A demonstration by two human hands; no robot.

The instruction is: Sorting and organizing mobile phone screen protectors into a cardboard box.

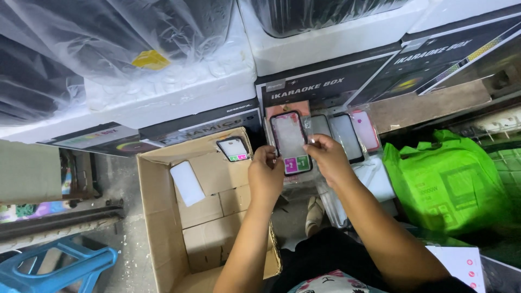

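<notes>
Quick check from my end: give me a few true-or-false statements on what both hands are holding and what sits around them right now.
1. Both hands hold one phone case. True: the left hand and the right hand grip the dark-rimmed phone case.
2. The cardboard box is closed. False: its flaps are open, with a white flat piece and another case inside.
3. A green bag lies to the right. True.
4. The stool at lower left is red. False: it is blue.

Black printed cartons (320,87) stand behind an open brown cardboard box (163,217) and green bag (450,184).
</notes>
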